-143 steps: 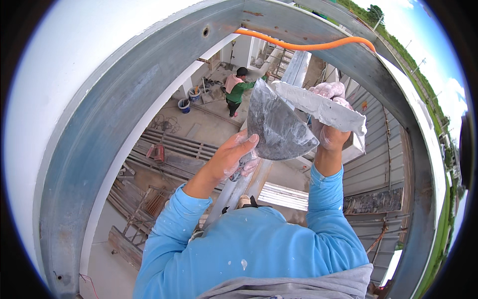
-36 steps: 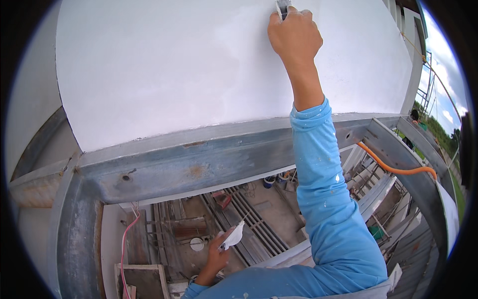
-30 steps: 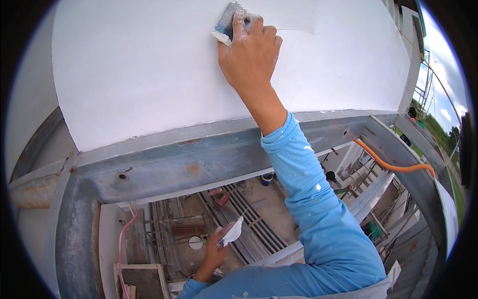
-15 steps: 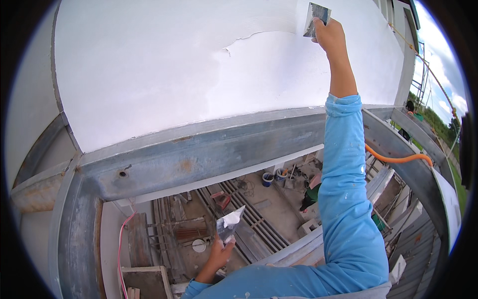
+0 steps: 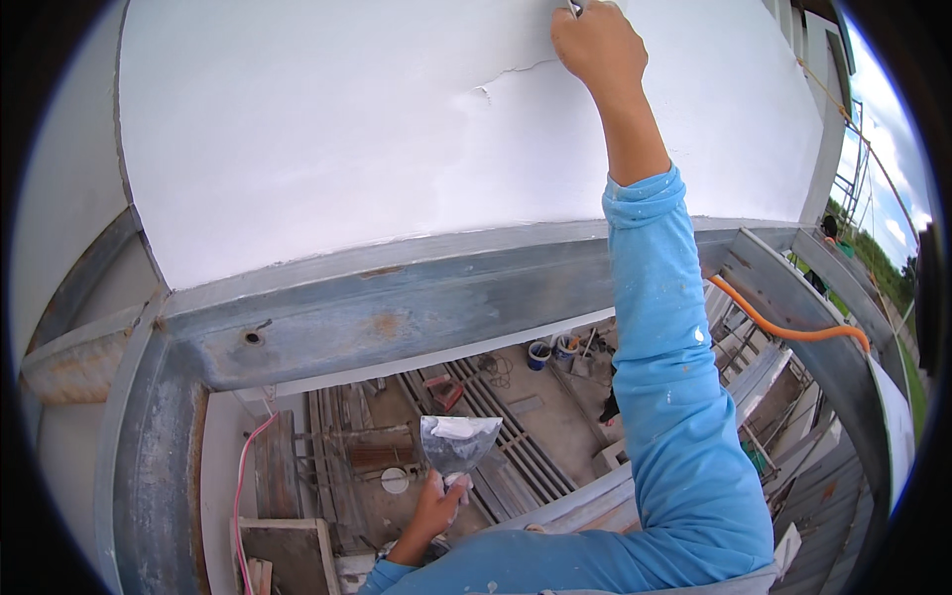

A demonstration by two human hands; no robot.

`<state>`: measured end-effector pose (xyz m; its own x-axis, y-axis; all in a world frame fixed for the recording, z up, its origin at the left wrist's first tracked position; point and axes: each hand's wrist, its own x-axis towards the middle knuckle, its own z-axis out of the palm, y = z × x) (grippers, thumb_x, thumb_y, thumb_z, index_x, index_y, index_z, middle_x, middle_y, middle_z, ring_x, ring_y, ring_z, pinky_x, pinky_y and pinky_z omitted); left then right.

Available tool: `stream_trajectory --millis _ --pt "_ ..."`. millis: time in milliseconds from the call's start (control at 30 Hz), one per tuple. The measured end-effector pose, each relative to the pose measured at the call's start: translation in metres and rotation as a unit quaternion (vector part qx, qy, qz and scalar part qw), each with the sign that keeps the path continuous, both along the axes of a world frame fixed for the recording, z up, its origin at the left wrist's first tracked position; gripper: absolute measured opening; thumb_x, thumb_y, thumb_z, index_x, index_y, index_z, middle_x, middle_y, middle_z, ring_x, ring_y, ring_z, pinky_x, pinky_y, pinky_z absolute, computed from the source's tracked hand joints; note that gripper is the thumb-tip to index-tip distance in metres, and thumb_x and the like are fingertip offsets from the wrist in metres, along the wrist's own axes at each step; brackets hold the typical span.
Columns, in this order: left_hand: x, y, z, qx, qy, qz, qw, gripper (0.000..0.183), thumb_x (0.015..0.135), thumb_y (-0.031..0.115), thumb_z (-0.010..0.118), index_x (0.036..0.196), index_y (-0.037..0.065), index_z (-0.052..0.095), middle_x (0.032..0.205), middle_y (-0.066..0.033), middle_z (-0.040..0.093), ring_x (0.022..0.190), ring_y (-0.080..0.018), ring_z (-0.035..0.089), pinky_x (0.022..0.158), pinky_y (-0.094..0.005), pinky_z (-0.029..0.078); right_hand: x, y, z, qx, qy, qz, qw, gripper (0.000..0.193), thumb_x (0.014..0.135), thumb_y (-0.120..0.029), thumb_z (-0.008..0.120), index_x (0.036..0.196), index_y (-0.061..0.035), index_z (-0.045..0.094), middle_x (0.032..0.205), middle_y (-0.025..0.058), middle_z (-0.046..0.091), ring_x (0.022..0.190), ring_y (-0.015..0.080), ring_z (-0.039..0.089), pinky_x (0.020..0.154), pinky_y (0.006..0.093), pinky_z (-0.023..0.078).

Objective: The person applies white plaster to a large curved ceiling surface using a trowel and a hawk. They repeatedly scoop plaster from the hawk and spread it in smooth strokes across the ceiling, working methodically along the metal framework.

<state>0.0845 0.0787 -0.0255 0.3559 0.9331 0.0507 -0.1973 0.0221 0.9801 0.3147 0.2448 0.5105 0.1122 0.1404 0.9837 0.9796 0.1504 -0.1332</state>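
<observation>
Head view: the left hand (image 5: 436,506) grips a scraper (image 5: 456,453) this side of the beam (image 5: 476,297), probably light, stiff, best held clear of its paste (image 5: 462,427); the right hand (image 5: 601,48) curls round a mostly hidden tool (image 5: 575,9).

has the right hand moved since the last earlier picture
Yes. The right hand has moved left across the white wall: it now sits farther to the left of the orange pipe than it did then.
</observation>
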Motion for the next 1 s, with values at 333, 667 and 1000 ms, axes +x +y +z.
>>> stream_trajectory --millis 333,667,1000 --pt "0.014 0.006 -0.005 0.034 -0.005 -0.012 0.999 0.022 0.100 0.017 0.056 0.113 0.000 0.050 0.095 -0.0066 0.059 0.073 -0.0109 0.054 0.068 -0.0282 0.047 -0.091 0.003 -0.096 0.123 -0.187 0.028 0.974 0.035 0.081 -0.019 0.061 0.110 -0.0010 0.069 0.101 0.0142 0.066 0.093 0.0290 0.060 0.088 0.0469 0.044" --pt "0.013 -0.006 -0.014 0.022 -0.025 -0.022 0.999 0.034 0.098 0.012 0.055 0.127 0.002 0.041 0.096 -0.0065 0.058 0.071 -0.0108 0.053 0.065 -0.0266 0.046 0.015 -0.041 -0.108 -0.080 0.122 0.218 0.965 0.033 0.092 -0.024 0.056 0.096 0.0051 0.069 0.077 0.0178 0.069 0.071 0.0313 0.066 0.071 0.0437 0.051" --pt "0.008 -0.002 -0.010 0.019 -0.017 -0.045 0.999 0.033 0.099 0.013 0.054 0.127 0.003 0.041 0.096 -0.0061 0.057 0.071 -0.0106 0.052 0.064 -0.0260 0.045 0.118 0.007 -0.077 -0.111 0.237 0.121 0.958 0.044 0.089 -0.033 0.054 0.092 0.0087 0.068 0.082 0.0227 0.069 0.079 0.0334 0.068 0.075 0.0424 0.051"
